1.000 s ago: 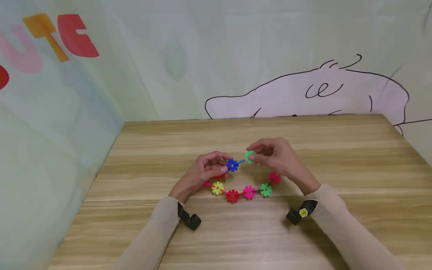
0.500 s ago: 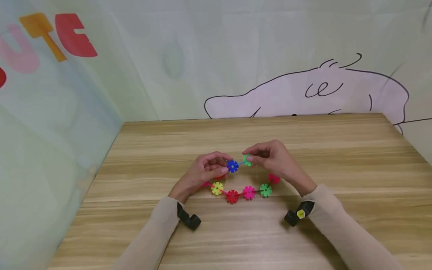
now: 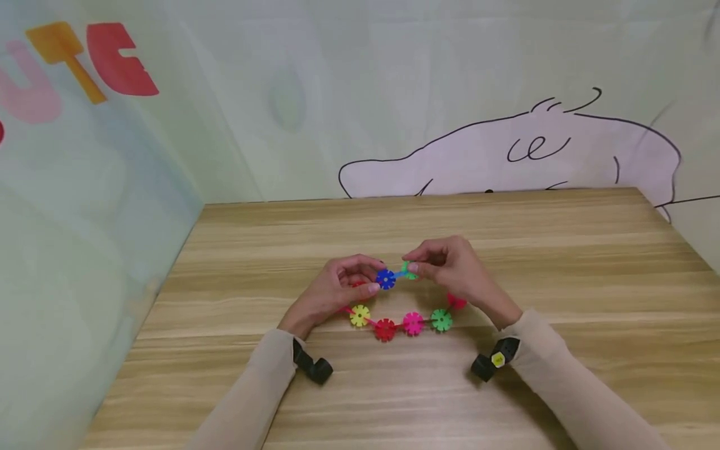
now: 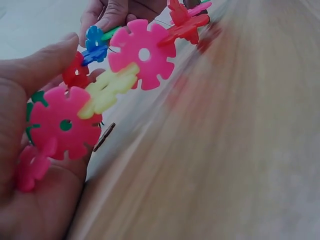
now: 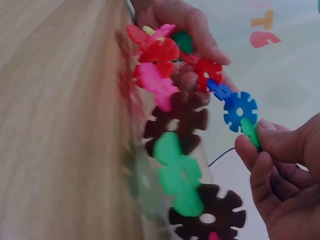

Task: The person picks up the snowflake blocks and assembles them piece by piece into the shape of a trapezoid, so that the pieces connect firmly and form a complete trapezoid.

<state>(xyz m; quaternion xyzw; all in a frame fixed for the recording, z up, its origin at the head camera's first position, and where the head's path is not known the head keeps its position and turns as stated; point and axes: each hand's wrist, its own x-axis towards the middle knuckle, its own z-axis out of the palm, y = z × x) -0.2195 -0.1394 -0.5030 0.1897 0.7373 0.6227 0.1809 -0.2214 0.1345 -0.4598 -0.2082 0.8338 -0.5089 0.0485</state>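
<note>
A chain of notched, flower-shaped plastic discs curves between my hands. My left hand (image 3: 329, 290) grips it near its raised left end, by a red disc (image 5: 207, 75) joined to a dark blue disc (image 3: 385, 279). A lighter blue disc (image 5: 240, 111) follows, and slotted to it is a green disc (image 5: 251, 134), which my right hand (image 3: 458, 269) pinches between thumb and fingers. Nearer the front, the chain continues through a yellow disc (image 3: 360, 315), a red disc (image 3: 385, 329), a pink disc (image 3: 413, 323) and another green disc (image 3: 441, 320). Brown discs (image 5: 177, 120) link some of these.
The wood-grain table (image 3: 394, 400) lies under both arms. A printed cloth backdrop (image 3: 270, 106) rises behind it and on the left. A small black camera (image 3: 312, 365) sits on the left wrist, another black camera (image 3: 492, 361) on the right.
My right hand has moved left and slightly down with the green disc, closer to the dark blue disc. My left hand stays nearly in place, still gripping the chain.
</note>
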